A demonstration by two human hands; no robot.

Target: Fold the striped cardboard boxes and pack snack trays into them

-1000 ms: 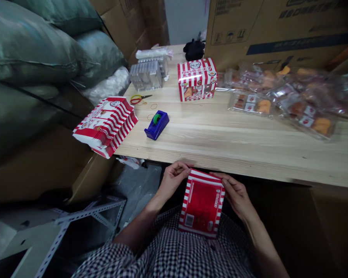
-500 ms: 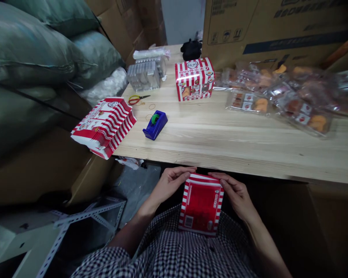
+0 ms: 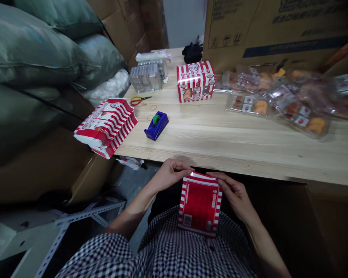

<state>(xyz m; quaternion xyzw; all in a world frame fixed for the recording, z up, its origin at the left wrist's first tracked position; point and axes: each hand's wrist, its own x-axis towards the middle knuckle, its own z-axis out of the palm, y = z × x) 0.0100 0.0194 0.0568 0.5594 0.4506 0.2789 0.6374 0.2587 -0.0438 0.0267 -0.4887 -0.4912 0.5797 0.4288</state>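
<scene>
The largest containers are the bulging sacks (image 3: 31, 50), which fill the left side, and the big cardboard box (image 3: 281, 23) at the back right; the contents of both are hidden. On the left end of the bench (image 3: 234, 143) lies a stack of folded boxes (image 3: 107, 125), striped in red and white. A formed box (image 3: 195, 82) of similar pattern stands farther back, its inside not visible. The clear packs (image 3: 251, 103) are heaped at the right, and they hold orange pieces and small labelled packets. The striped carton (image 3: 201, 204) is in front of the person's body, below the near edge of the bench, with its red panel facing up. It seems flat, though in this dim light its thickness is difficult to judge. The left hand (image 3: 169, 175) has its fingers closed on the upper left corner; the right hand (image 3: 236, 195) grips the upper right corner.

Compared with half a second ago, the left wrist is raised higher, while both hands keep the same corners.

Around them, the checked shirt (image 3: 150, 255) touches the carton's lower end. A blue tape dispenser (image 3: 157, 126) stands between the folded stack and the open wood; behind it are scissors (image 3: 138, 100) and thin rubber bands (image 3: 153, 107).
</scene>
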